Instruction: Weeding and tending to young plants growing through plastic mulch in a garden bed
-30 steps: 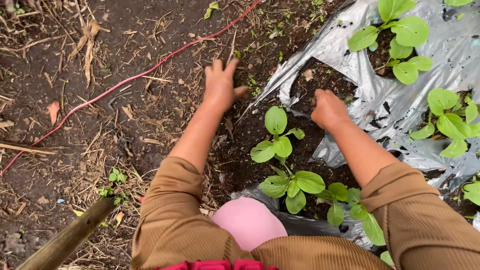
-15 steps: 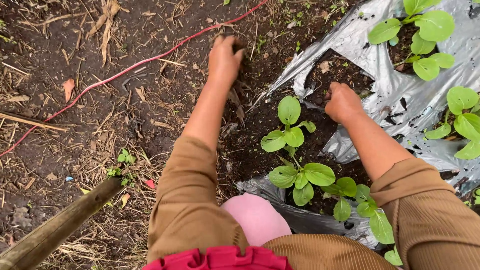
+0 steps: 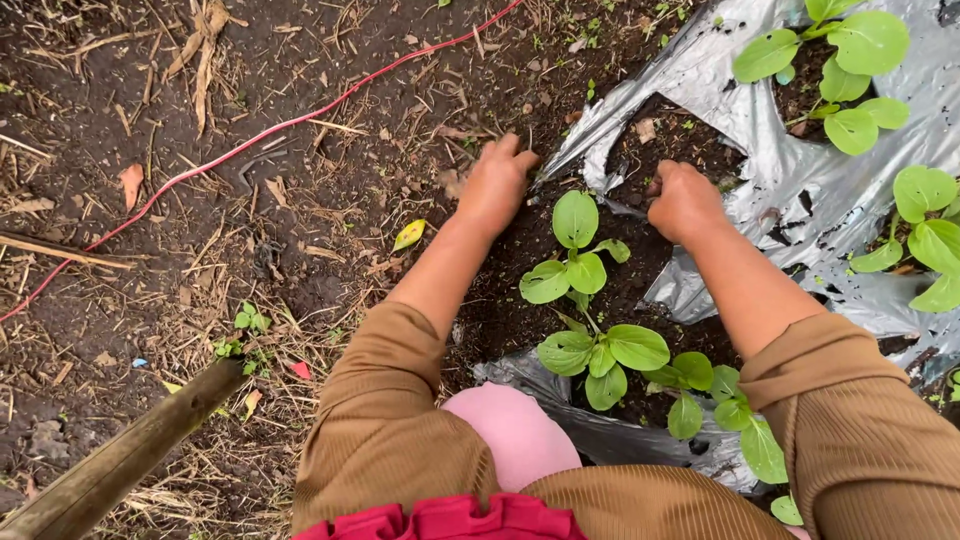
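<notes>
My left hand (image 3: 495, 185) rests palm down on the dark soil just left of a small leafy green seedling (image 3: 575, 250), with its fingers curled against the edge of the silver plastic sheet (image 3: 790, 200). What lies under its palm is hidden. My right hand (image 3: 685, 202) is closed in a fist on the soil at the right of the same seedling, by the torn edge of the sheet. A second seedling (image 3: 600, 355) grows closer to me, between my two brown sleeves.
More green seedlings (image 3: 840, 60) grow through holes in the sheet at the right. A red cord (image 3: 250, 142) runs across the bare, straw-strewn ground. A wooden pole (image 3: 120, 462) lies at the bottom left. A pink rounded thing (image 3: 510, 430) sits below my arms.
My left hand has drawn back from the far ground to the soil beside the seedling. A yellow leaf now lies to its left. My right hand has stayed in place.
</notes>
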